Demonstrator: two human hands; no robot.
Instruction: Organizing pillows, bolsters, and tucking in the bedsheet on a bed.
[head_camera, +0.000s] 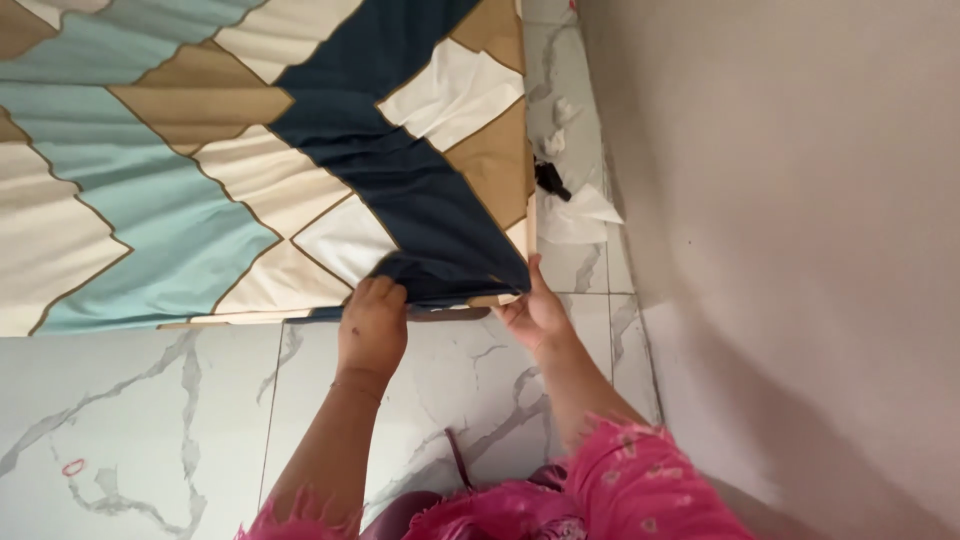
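Item under handling: a patterned bedsheet (250, 160) in navy, pale blue, tan and cream diamond panels, spread over what appears to be a mattress, its near corner lying close to the wall.

Left hand (372, 325): fingers curled down onto the sheet's lower edge, gripping the navy fabric where it bunches. Right hand (535, 310): at the very corner, thumb up against the hanging fabric; fingers look tucked beneath the edge, though the fold hides them, so the grip cannot be confirmed.

Step in hand, as judged: fitting or tucking the corner of the sheet around the mattress edge. The next move would call for both hands to draw the fabric taut and even, since slack shows as creases at the corner.

Surroundings: white marble-patterned floor tiles (150, 430) with grey veining. Crumpled white paper scraps (575, 215) and a small black object (550, 180) lie in the narrow gap beside the plain grey wall (780, 200). Pink sleeves (640, 490) in the foreground.
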